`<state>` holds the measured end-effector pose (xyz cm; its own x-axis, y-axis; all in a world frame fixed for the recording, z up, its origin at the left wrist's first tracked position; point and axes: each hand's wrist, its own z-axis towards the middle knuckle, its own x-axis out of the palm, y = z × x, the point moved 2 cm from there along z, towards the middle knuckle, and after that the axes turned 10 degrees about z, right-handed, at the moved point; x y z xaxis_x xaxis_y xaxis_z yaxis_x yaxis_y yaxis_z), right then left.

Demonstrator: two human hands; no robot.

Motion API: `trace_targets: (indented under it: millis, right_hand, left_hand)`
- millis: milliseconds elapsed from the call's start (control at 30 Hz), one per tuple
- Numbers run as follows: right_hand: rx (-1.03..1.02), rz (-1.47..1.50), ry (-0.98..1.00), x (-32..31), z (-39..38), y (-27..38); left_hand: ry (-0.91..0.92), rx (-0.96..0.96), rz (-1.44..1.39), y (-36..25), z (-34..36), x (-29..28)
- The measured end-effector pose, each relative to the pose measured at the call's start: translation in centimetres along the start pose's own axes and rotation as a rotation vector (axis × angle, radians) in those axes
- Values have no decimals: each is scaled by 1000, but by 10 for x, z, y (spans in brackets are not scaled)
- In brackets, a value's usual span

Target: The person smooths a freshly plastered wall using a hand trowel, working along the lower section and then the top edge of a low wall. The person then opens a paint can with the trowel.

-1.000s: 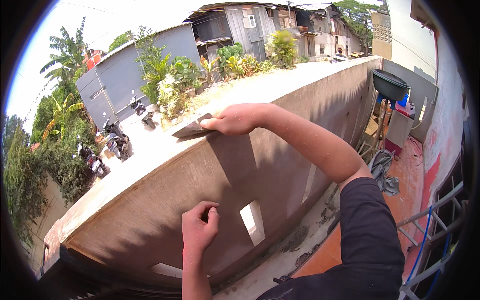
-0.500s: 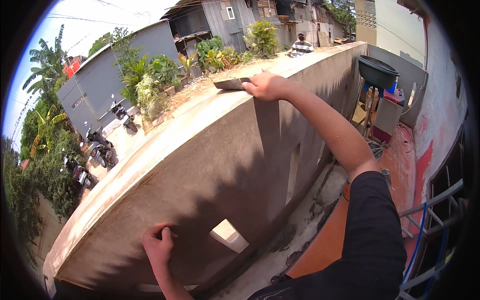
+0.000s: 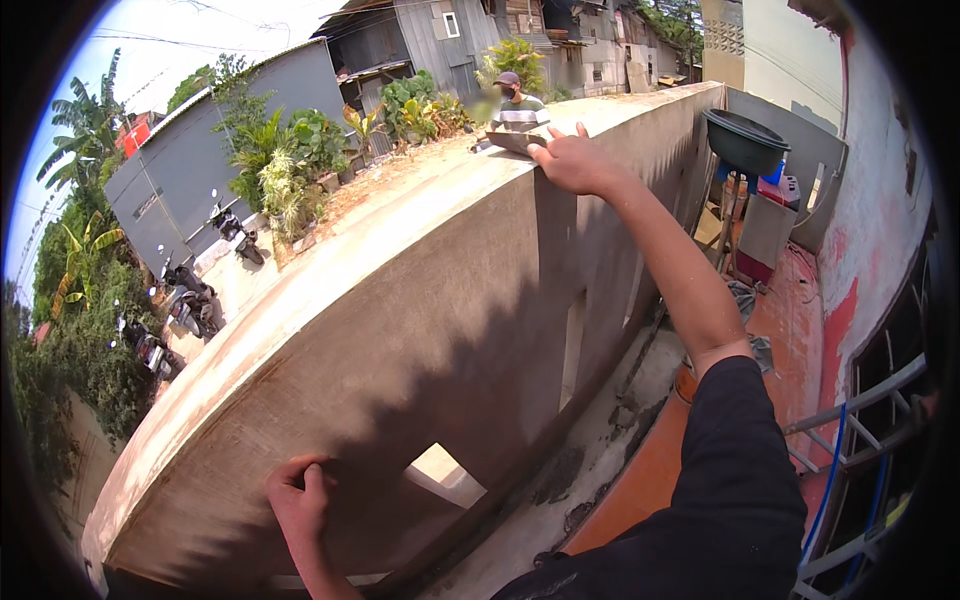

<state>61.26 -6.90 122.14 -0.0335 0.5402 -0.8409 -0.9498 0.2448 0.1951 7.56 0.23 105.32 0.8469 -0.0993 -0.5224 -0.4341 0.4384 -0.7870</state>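
Observation:
Along the top of a grey rendered wall (image 3: 430, 290), my right hand (image 3: 578, 165) grips a flat, dark plastering trowel (image 3: 514, 142). The blade lies on or just over the wall's sunlit top edge; its handle is hidden by my fingers. One finger of that hand sticks up. My left hand (image 3: 298, 497) is low at the left, close to the shaded face of the wall, its fingers curled in loosely with nothing visible in them. Whether it touches the wall I cannot tell. Right of it, a four-sided opening (image 3: 445, 474) pierces the wall.
Beyond the wall a person (image 3: 518, 115) in a cap and striped shirt faces this way. Parked motorbikes (image 3: 190, 300) and plants (image 3: 290, 170) stand outside. On my side are a dark basin (image 3: 745, 142) on a stand, an orange floor (image 3: 625, 500) and a metal ladder (image 3: 870, 430).
My right hand and the trowel have moved slightly right and nearer along the wall top. The person beyond has come closer. My left hand stays curled by the wall, and the view has shifted a little.

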Motion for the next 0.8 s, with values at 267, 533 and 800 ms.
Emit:
trace_targets:
  millis: [267,533,800]
  right_hand:
    - [18,-133,-150,-1,-32,22]
    - [165,1201,69,38,-276,108]
    - [452,2074,788,210,-393,232]
  left_hand:
    - [25,-32,12,2,2,-6]
    - [144,60,47,-28,-45,23]
    - [873,-290,-969,52,-197,37]
